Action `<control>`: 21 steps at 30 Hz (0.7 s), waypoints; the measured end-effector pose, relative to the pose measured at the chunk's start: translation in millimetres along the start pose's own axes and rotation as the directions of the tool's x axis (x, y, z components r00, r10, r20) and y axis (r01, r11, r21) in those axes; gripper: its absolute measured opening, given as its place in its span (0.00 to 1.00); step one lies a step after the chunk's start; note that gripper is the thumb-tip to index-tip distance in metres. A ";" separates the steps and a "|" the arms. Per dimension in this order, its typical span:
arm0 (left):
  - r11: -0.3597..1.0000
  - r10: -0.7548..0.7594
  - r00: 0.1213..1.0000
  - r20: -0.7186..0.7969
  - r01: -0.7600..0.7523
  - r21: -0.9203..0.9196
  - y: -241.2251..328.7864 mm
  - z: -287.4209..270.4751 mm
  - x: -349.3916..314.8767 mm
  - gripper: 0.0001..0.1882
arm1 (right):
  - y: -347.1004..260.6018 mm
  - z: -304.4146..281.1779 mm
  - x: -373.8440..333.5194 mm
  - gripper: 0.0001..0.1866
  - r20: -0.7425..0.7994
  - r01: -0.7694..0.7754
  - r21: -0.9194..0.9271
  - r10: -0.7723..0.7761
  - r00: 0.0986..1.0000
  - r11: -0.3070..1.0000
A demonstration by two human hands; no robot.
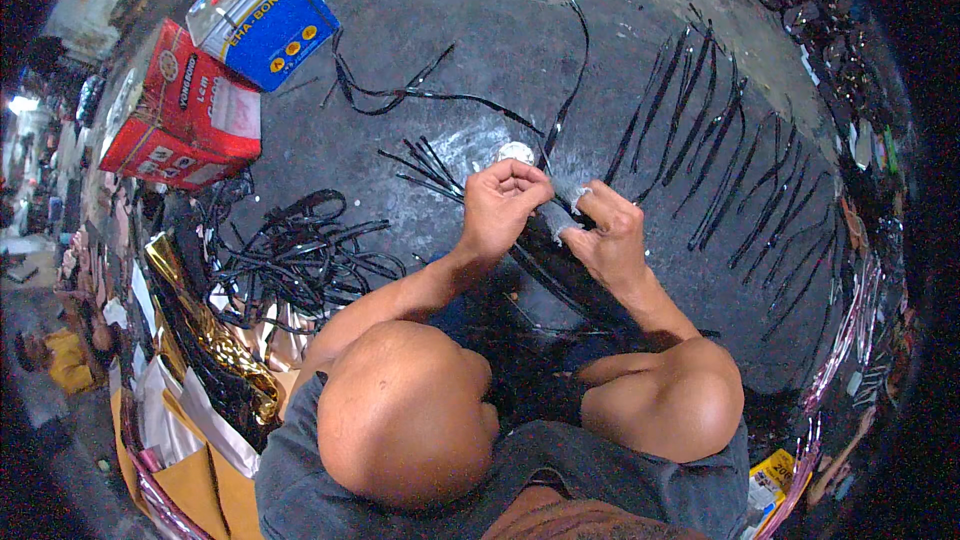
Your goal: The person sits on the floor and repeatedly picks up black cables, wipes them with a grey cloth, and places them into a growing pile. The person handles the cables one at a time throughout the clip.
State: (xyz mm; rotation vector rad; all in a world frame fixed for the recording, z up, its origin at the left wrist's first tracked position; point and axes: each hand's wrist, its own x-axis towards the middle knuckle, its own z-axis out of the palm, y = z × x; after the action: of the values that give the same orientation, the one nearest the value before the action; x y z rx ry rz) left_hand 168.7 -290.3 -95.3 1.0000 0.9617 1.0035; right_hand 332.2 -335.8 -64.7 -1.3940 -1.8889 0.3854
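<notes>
Two bare hands at work over a dark floor (pixel 440 40), seen from above. At the centre of the frame, the left hand (pixel 505 205) has thumb and fingertips pinched together on a thin black strip (pixel 566 204), which lies in the short space between the hands. The right hand (pixel 608 235), just right of centre, is curled toward the strip, with white wrapping (pixel 581 196) on its fingertips; whether these are closed on the strip cannot be told. Just above the left hand lies a round white object (pixel 516 152); to its left, a fan of strip ends (pixel 425 168) spreads out. Further strips (pixel 690 115) lie in a slanting row at upper right, and a tangled heap of strips (pixel 300 260) lies at left. Upper left: a red box (pixel 185 120) beside a blue-and-white box (pixel 275 30). Lower left: crumpled gold foil (pixel 220 335).
</notes>
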 end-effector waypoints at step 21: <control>0.994 0.047 0.987 -0.156 -0.061 -0.087 11.5 -67.8 29.4 0.02 | 11.7 -10.9 -25.6 0.07 0.002 0.010 0.055 -0.010 1.000 0.998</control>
State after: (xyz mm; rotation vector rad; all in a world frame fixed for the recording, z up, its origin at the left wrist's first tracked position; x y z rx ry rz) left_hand 109.5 -246.0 -106.2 0.8863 1.0101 1.1732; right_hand 351.4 -357.0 -74.5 -1.3485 -1.8730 0.4311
